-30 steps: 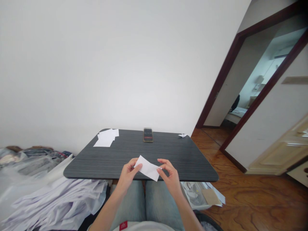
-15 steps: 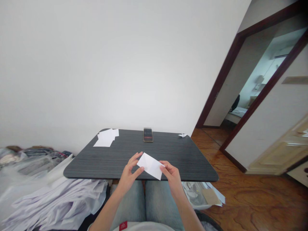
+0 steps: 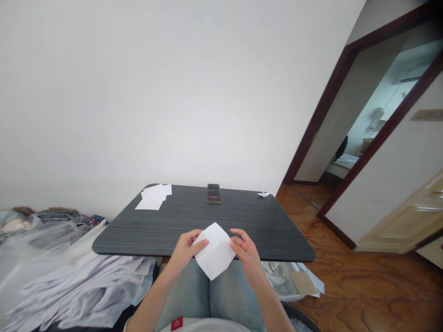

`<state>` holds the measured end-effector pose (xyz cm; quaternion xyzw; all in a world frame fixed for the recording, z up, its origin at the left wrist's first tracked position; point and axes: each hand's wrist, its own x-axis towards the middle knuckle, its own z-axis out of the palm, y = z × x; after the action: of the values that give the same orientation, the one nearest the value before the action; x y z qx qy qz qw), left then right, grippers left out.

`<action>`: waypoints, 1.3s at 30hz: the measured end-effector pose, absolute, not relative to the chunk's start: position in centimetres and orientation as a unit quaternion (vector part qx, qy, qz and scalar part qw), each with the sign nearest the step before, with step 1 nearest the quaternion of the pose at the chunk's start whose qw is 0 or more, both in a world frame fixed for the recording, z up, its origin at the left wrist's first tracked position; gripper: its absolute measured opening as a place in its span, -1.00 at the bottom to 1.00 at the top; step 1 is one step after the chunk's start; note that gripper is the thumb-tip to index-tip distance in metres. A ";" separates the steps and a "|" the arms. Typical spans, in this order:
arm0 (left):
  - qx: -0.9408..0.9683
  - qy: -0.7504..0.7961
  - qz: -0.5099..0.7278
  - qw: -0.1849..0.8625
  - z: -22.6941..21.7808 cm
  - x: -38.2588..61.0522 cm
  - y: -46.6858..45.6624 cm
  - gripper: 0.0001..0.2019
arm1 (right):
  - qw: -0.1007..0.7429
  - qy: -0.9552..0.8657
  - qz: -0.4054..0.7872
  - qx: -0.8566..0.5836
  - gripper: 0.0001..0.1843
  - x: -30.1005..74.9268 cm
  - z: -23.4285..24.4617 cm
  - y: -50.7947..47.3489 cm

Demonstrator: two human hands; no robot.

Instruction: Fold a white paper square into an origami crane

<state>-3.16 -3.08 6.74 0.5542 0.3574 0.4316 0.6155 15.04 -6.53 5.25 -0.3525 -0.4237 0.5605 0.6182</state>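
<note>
A white sheet of paper (image 3: 215,252), opened to a diamond shape with faint creases, is held up at the near edge of the dark table (image 3: 187,216). My left hand (image 3: 186,249) pinches its left corner, thumb on top and fingers behind. At the right corner, my right hand (image 3: 246,252) grips the paper between thumb and fingers, its index finger raised off the sheet. The paper's lower corner hangs over my lap.
Loose white sheets (image 3: 152,197) lie at the table's back left. A phone (image 3: 213,193) leans on a stand at the back middle. A small folded white paper figure (image 3: 263,195) sits at the back right. Bagged clothes (image 3: 90,290) lie at left, a tray (image 3: 294,295) below right.
The paper has been unfolded from a narrow rectangle into a larger diamond, and it hangs lower. Both hands keep hold of its sides.
</note>
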 end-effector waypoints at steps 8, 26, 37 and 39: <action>0.530 0.359 0.462 0.614 5.9 -2.9 -2.8 -0.60 | 0.532 -0.465 0.616 -0.348 -0.68 15.1 5.2 -6.9; 0.569 0.385 0.478 0.547 5.0 -3.1 -2.5 -0.76 | 0.535 -0.507 0.508 -0.445 -0.55 15.1 3.7 -6.0; 0.632 0.426 0.475 0.440 5.0 -3.3 -2.4 -0.84 | 0.435 -0.665 0.328 -0.511 -0.76 15.3 4.3 -6.8; 0.648 0.441 0.475 0.400 4.8 -3.2 -2.3 -0.84 | 0.430 -0.679 0.316 -0.504 -0.73 15.2 4.6 -7.0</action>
<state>-3.23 -2.31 4.80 0.6483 0.4407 0.4753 0.3995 15.24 -7.04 4.58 -0.5044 -0.6790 0.3160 0.4297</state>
